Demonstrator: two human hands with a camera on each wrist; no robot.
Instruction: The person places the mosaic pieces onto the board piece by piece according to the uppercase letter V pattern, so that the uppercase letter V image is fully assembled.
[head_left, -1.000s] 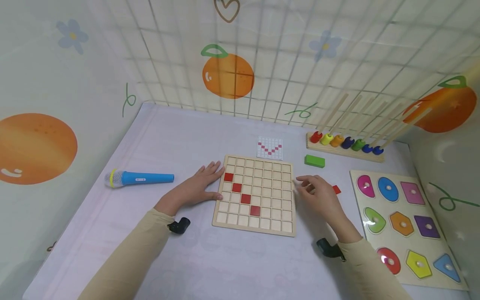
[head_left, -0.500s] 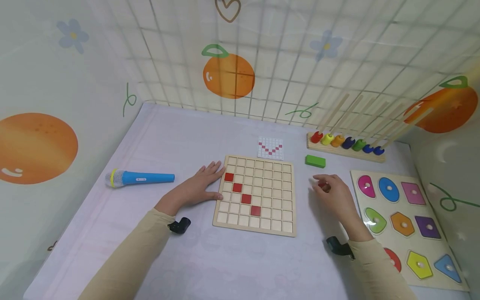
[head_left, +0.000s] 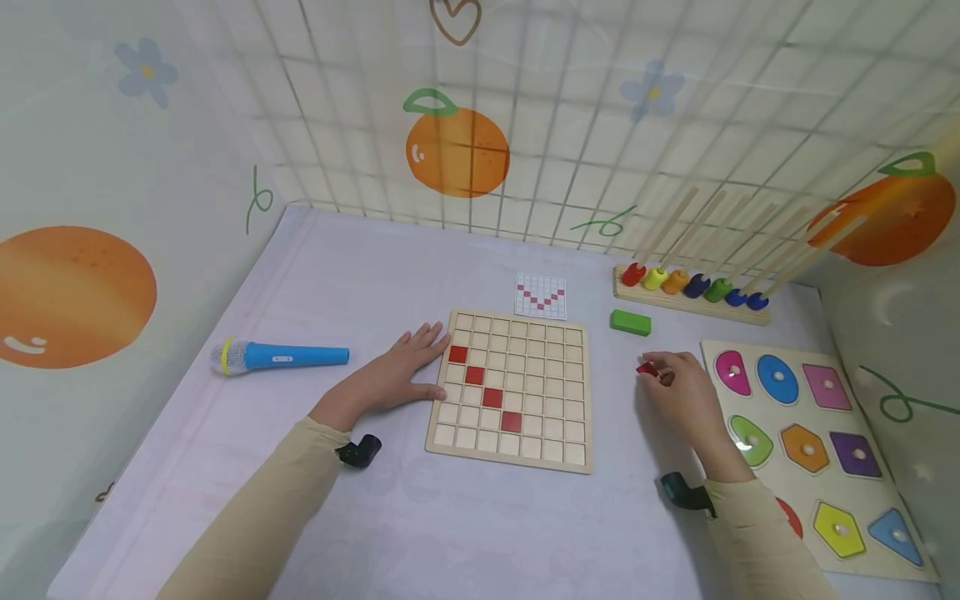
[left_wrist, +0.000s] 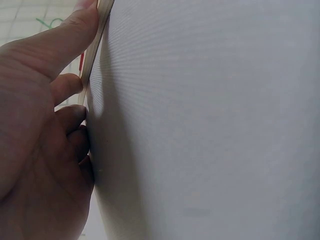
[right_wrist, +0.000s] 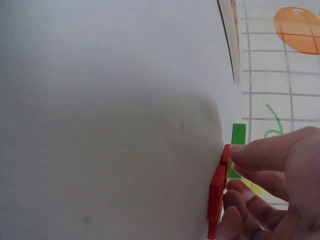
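A square wooden grid board lies on the table, with several red square tiles set in a diagonal from its left side. My left hand rests spread at the board's left edge, thumb and fingertips touching the rim; in the left wrist view the thumb lies against the board's edge. Right of the board, my right hand has thumb and forefinger at a red tile, seemingly pinching it. The right wrist view shows another red tile close under the fingers.
A pattern card and green block lie beyond the board. A bead rack with upright rods stands at the back right. A shape puzzle board lies right, partly behind my right arm; a blue toy microphone lies left.
My right hand has moved right, away from the board's edge, and now has a red tile showing at its fingertips. My left hand has stayed at the board.
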